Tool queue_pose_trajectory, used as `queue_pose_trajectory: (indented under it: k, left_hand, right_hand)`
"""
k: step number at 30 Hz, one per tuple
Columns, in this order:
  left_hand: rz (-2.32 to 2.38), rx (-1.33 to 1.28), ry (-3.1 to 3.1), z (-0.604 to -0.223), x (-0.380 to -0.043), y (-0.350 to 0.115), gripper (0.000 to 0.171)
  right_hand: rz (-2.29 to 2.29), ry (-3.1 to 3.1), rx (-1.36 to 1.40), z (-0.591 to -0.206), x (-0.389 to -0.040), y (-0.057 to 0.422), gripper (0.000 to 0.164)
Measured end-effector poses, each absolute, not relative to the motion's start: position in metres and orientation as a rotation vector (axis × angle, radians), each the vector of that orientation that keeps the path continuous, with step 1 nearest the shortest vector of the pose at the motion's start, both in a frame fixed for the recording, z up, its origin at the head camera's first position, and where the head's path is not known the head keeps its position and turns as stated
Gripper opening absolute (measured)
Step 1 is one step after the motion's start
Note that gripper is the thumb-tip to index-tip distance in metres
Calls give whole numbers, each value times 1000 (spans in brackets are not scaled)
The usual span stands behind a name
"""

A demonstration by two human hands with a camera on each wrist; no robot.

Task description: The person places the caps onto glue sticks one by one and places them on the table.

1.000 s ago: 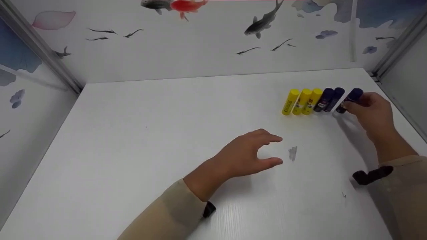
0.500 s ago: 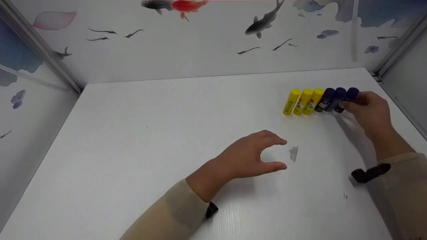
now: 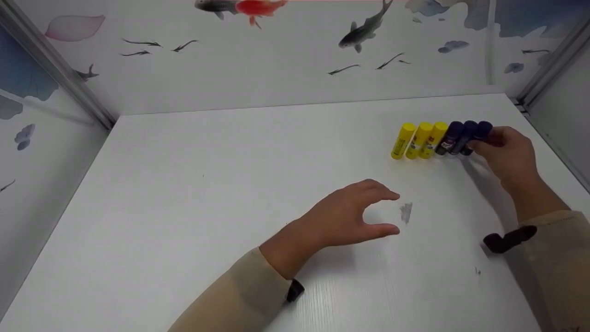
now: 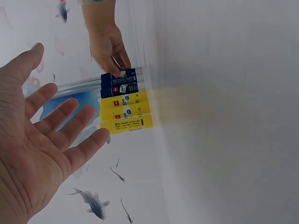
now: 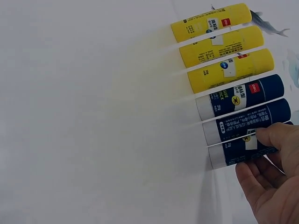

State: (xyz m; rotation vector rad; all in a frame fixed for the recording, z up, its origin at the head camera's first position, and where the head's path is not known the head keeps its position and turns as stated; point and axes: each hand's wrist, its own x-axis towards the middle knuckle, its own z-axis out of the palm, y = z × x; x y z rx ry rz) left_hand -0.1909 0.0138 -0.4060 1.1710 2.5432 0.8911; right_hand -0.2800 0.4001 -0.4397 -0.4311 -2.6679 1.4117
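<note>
Three yellow glue sticks [image 3: 420, 141] and three dark blue glue sticks [image 3: 454, 137] stand upright in one row at the back right of the white table. My right hand [image 3: 511, 154] pinches the rightmost blue glue stick [image 5: 243, 148] between thumb and fingers. That stick stands right beside its blue neighbour [image 5: 250, 122]; "glue stick" is printed on one label in the right wrist view. My left hand [image 3: 341, 214] hovers over the middle of the table, fingers and thumb spread apart, holding nothing. In the left wrist view its palm and fingers [image 4: 70, 123] show.
A grey smudge [image 3: 405, 212] marks the white table [image 3: 184, 221] just right of my left hand. Behind stands a white wall [image 3: 276, 69] with painted fish. Side panels on metal posts [image 3: 69, 60] border the table. Black straps [image 3: 509, 240] hang at the sleeves.
My right hand has moved the rightmost blue glue stick left, closing the gap to the other blue ones. My left hand has drifted slightly right, still spread.
</note>
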Motion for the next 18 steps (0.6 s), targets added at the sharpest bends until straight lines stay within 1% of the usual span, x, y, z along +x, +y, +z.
queue_pose_trajectory:
  k: [4,8,15,18]
  left_hand:
    - [889,1167,2542,-406,-191,13,60]
    - [896,1163,2545,-406,-191,12,61]
    - [924,1163,2575,-407,-190,8,59]
    - [923,1165,2591,-407,-190,7,58]
  right_hand:
    - [1409,-2682,-428,-440,-279,402,34]
    - [1413,-2697,-405,-441,-277,403,40]
    - [1292,-2802,-380,-439,-275,411,75]
    - [1243,-2844,-401,-437,-274,414,79]
